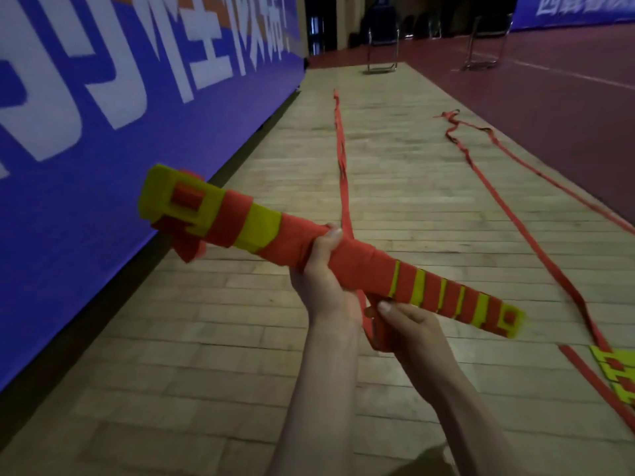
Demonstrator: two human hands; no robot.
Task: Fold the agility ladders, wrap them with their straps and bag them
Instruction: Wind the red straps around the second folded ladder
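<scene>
A folded agility ladder bundle [247, 225], yellow rungs stacked and wound with red strap, is held slanting in front of me above the floor. My left hand [321, 273] grips its middle from below, fingers curled over the wrapped part. Just beneath the bundle my right hand [402, 321] pinches the red strap [343, 187], whose free length trails away along the floor. A second ladder [615, 372] lies at the right edge, only its yellow rungs showing, with its red strap [498, 194] snaking far ahead.
A blue banner wall [103, 132] runs along the left. The wooden plank floor [412, 218] stretches ahead, with dark red court flooring [567, 97] on the right. Two metal frame stands [381, 49] are at the far end.
</scene>
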